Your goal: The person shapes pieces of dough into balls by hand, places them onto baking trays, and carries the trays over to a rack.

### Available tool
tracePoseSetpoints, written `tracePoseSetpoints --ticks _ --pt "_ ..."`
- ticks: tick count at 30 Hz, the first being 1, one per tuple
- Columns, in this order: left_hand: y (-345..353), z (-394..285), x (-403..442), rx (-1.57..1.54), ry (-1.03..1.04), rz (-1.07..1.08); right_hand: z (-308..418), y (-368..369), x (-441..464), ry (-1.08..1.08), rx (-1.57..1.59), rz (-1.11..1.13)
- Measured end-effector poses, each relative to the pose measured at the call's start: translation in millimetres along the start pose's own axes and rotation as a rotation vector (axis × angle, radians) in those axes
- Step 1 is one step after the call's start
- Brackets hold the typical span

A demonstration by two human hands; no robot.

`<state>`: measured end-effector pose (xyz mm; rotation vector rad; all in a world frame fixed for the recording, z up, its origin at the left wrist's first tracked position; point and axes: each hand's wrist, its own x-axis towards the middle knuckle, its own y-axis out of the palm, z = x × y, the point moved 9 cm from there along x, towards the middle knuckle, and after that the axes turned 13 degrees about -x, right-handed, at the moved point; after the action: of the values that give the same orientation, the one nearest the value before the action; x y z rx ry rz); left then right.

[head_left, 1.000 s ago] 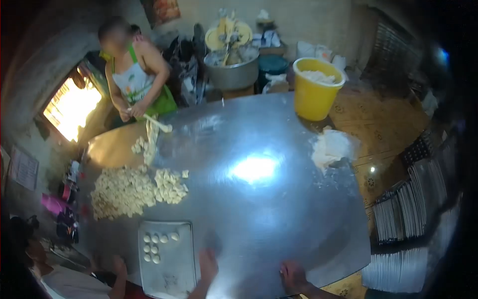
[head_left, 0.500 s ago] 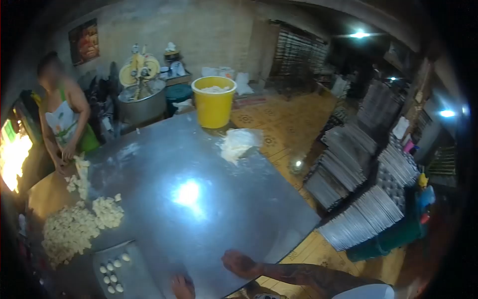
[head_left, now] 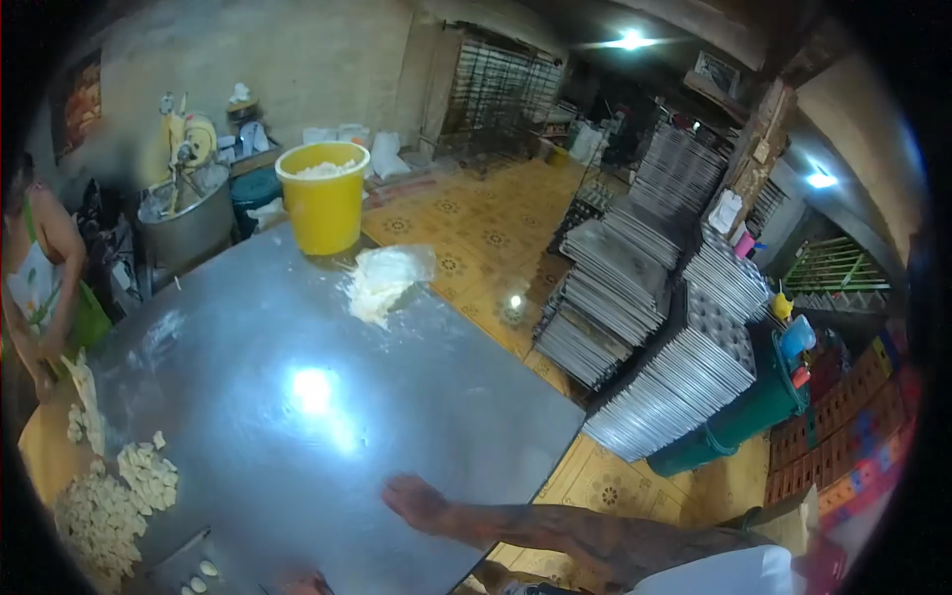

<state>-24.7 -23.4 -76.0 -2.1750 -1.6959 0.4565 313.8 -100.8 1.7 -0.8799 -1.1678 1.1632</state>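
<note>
My right hand (head_left: 415,504) rests low over the metal table (head_left: 446,397), near its front edge. Its fingers look curled down toward the surface, and whatever lies under the palm is hidden. Only a sliver of my left hand (head_left: 302,583) shows at the bottom edge of the view, so its fingers cannot be made out. To the left of it, a tray (head_left: 164,563) holds a few pale, round dough balls (head_left: 207,568). A heap of cut dough pieces (head_left: 99,521) lies beyond the tray at the table's left side.
A co-worker (head_left: 45,268) stands at the far left, hands by a dough strip (head_left: 87,402). A yellow bucket (head_left: 322,213) and a flour pile (head_left: 382,283) sit at the table's far end. Stacked baking trays (head_left: 674,387) and a green bin (head_left: 754,407) stand at right.
The view has swung right, so the table and co-worker appear further left. The left hand and tray are now mostly cut off at the bottom, while more of the right forearm shows.
</note>
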Motion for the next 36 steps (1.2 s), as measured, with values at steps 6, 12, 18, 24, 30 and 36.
tracePoseSetpoints --ticks 6,12,18,24,30,36 --pt "27 -68 1 0.129 0.471 0.013 46 -11 4 -0.273 0.071 -0.273" --pt "8 -88 71 0.241 0.282 -0.196 10 -45 87 -0.089 -0.129 -0.489" --pt "28 -29 38 0.120 0.270 -0.050 9 10 69 -0.386 0.238 0.053" --pt "23 -92 155 0.403 0.202 -0.200 26 25 210 -0.246 0.220 -0.070" --pt "19 -98 149 0.375 0.322 -0.098 15 42 187 -0.526 0.262 0.071" --pt "48 -116 210 0.245 0.270 -0.170 73 59 237 -0.458 0.258 0.088"
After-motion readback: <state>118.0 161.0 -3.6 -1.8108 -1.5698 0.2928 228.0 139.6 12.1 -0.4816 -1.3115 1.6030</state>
